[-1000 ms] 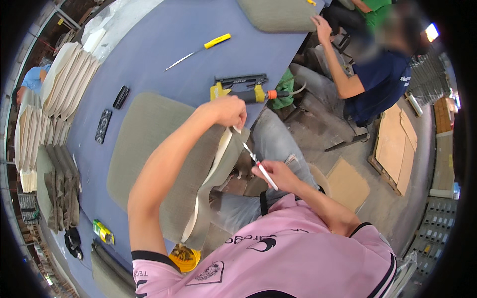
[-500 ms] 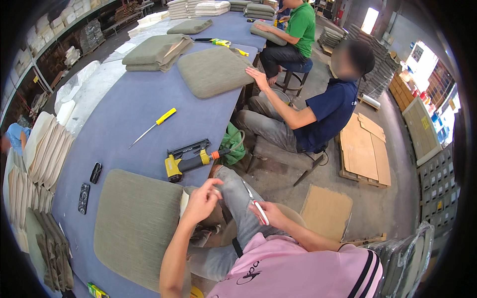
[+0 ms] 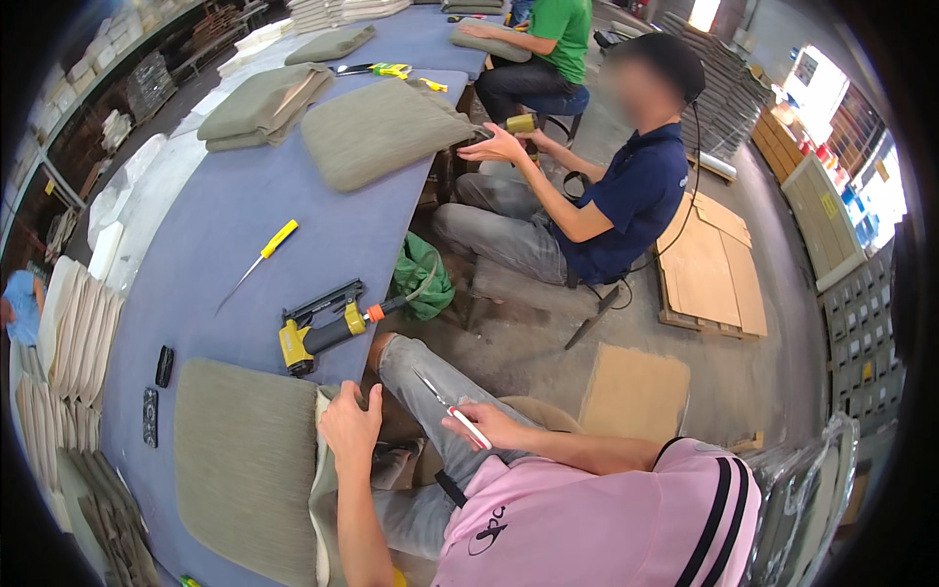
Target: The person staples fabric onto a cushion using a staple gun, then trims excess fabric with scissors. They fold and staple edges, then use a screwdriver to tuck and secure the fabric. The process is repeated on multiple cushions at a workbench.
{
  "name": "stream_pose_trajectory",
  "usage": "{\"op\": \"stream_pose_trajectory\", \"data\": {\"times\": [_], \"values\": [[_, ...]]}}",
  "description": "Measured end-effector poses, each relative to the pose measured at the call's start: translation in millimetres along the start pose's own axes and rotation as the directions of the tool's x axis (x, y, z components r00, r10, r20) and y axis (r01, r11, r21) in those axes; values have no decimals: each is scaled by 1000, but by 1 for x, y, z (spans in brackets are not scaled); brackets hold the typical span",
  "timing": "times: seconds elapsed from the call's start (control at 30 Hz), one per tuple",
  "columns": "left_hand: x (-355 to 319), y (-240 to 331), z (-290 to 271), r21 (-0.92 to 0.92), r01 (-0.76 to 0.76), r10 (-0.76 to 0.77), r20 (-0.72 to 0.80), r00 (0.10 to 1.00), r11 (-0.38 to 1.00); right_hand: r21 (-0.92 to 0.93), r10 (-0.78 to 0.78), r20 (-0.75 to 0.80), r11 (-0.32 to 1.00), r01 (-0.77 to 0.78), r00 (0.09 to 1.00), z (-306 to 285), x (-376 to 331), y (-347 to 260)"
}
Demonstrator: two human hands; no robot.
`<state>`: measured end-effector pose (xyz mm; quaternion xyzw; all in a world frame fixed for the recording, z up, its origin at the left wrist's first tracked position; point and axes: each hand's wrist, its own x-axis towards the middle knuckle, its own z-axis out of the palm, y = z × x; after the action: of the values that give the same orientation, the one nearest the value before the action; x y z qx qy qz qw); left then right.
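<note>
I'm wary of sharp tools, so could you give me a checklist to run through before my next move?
1. Tool with red-and-white handle held in the right hand: ok.
2. Tool tip clear of your leg: cannot tell; they overlap in this view.
3. Left hand at the cushion, by its right edge: ok.
4. Left hand's hold on the fabric firm: cannot tell; its grip is unclear.
5. Nail gun set down, untouched: ok, it lies on the table.
6. Nail gun uncoupled: not ok; the orange coupling is attached.
</note>
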<state>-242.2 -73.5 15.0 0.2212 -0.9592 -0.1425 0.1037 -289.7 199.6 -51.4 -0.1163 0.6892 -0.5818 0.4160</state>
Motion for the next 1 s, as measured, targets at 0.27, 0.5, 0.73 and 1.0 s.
{"op": "stream_pose_trajectory", "data": {"times": [0.27,0.5,0.73,1.0], "values": [[-19,-1,0,-413,165,-319,-338,885,896,64,49,116,996,-57,992,-10,25,-3],[-47,-8,9,-504,331,-475,-189,859,798,115,85,107,989,-97,991,-19,35,5],[-53,-14,-6,-497,358,-429,-33,903,791,418,90,54,902,-104,994,-4,25,4],[-40,-12,-34,-338,429,-431,73,899,838,166,137,642,936,-311,754,70,1,16]]}}
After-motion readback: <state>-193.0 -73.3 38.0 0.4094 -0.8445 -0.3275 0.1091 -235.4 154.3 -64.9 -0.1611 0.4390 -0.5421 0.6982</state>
